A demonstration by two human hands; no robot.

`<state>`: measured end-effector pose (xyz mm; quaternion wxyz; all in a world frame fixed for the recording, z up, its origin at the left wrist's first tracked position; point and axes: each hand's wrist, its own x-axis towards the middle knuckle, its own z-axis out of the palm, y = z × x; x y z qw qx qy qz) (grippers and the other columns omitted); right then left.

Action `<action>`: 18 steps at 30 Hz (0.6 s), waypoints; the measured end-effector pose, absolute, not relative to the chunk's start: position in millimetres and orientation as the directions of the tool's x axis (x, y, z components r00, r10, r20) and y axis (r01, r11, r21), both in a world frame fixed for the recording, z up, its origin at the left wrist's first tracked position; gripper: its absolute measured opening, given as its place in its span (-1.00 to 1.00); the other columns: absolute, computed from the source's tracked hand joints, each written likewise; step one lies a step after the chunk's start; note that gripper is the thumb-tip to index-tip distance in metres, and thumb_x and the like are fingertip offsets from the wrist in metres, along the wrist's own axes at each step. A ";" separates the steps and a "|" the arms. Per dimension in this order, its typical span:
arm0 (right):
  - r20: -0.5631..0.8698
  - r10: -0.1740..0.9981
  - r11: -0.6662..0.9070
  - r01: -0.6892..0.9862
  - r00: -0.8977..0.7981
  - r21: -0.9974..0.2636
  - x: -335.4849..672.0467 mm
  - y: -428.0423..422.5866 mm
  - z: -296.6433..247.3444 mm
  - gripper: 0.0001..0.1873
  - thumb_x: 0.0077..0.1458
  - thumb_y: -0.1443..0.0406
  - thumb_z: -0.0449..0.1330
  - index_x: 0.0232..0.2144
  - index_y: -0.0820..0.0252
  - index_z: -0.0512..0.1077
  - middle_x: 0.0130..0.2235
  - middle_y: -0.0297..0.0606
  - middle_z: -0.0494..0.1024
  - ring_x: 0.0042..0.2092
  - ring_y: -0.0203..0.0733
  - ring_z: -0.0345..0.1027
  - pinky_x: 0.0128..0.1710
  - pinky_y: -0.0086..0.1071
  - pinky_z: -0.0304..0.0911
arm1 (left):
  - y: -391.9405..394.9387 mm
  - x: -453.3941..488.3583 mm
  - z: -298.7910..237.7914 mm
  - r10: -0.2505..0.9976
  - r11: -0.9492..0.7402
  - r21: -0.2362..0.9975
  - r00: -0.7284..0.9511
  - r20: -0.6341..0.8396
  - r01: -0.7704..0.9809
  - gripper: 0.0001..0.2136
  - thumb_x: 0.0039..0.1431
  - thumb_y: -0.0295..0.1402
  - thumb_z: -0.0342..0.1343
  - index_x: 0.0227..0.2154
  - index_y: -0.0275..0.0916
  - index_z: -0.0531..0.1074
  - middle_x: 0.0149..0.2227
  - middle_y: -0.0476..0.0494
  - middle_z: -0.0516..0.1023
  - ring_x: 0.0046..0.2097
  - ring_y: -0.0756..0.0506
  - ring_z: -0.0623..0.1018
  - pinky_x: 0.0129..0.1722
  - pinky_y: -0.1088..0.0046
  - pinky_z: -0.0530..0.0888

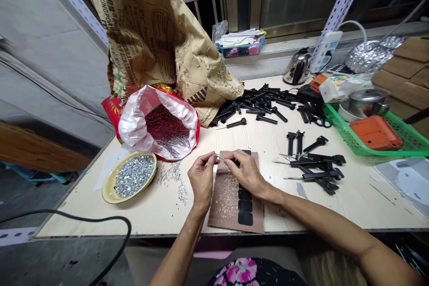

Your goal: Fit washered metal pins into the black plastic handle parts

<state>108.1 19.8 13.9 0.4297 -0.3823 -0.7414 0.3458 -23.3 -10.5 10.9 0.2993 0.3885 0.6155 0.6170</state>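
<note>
My left hand [202, 181] is closed in a pinch, its fingertips meeting the left end of a thin metal rod [220, 157]. From the other side my right hand [247, 173] closes round the rod's right part; whether a handle sits inside that hand is hidden. Both hands are over a brown board [223, 214] with a column of black squares [245, 219] and pale crumbs on it. To the right lie several black-handled pieces with metal rods [318, 163]. Left of my hands stands a yellow dish [152, 178] of small metal washers [134, 175], with more washers [172, 174] scattered beside it.
Behind the dish, a red and white bag [134, 116] holds many thin dark-red rods [164, 125]. A large brown paper sack [157, 40] leans behind it. Black parts [261, 103] are piled at the back. A green basket [378, 149] and a kettle [297, 66] stand right.
</note>
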 end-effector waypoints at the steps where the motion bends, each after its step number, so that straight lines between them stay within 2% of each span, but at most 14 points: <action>1: 0.374 0.868 0.465 0.268 -0.328 -0.844 109.6 20.6 13.4 -0.88 0.18 0.38 0.07 -0.37 0.19 0.40 -0.35 -0.32 0.47 -0.28 -0.28 0.33 -0.24 -0.42 0.21 | -9.1 -21.5 10.8 0.851 -0.052 0.992 -0.515 0.106 0.118 -0.76 0.02 -0.26 0.20 -0.29 -0.30 0.51 -0.41 -0.08 0.57 -0.33 -0.04 0.55 -0.18 0.38 0.46; 6: 0.329 0.872 0.462 0.386 -0.362 -0.799 130.1 24.2 9.9 -0.88 0.18 0.34 0.09 -0.32 0.17 0.44 -0.31 -0.31 0.47 -0.25 -0.27 0.35 -0.22 -0.40 0.22 | -9.6 -13.4 7.6 0.895 -0.027 0.999 -0.445 0.040 0.035 -0.72 0.02 -0.24 0.20 -0.24 -0.30 0.51 -0.39 -0.09 0.57 -0.32 -0.04 0.54 -0.19 0.40 0.46; 10: 0.294 0.830 0.525 0.486 -0.474 -0.699 165.7 32.7 5.1 -0.84 0.21 0.28 0.07 -0.25 0.13 0.46 -0.26 -0.29 0.48 -0.24 -0.26 0.36 -0.27 -0.41 0.22 | -18.0 -10.5 3.0 0.933 0.066 0.998 -0.356 -0.059 0.008 -0.65 0.02 -0.20 0.19 -0.14 -0.25 0.49 -0.27 -0.13 0.57 -0.28 -0.03 0.53 -0.21 0.42 0.46; 15: 0.219 0.795 0.586 0.626 -0.565 -0.514 205.9 46.8 -8.5 -0.79 0.25 0.26 0.02 -0.22 0.10 0.45 -0.26 -0.31 0.47 -0.29 -0.29 0.35 -0.41 -0.47 0.13 | -22.7 -17.7 -7.0 0.943 0.152 0.984 -0.313 -0.116 0.092 -0.63 0.05 -0.14 0.15 -0.12 -0.22 0.48 -0.19 -0.17 0.56 -0.26 -0.07 0.54 -0.18 0.37 0.45; 18: 0.197 0.791 0.600 0.671 -0.579 -0.436 215.0 52.8 -15.7 -0.78 0.26 0.26 0.00 -0.24 0.12 0.45 -0.29 -0.31 0.46 -0.32 -0.31 0.33 -0.44 -0.47 0.06 | -22.2 -19.2 -13.1 0.957 0.114 0.967 -0.285 -0.045 0.229 -0.68 0.07 -0.15 0.13 -0.15 -0.19 0.50 -0.15 -0.18 0.54 -0.19 -0.12 0.53 -0.13 0.32 0.44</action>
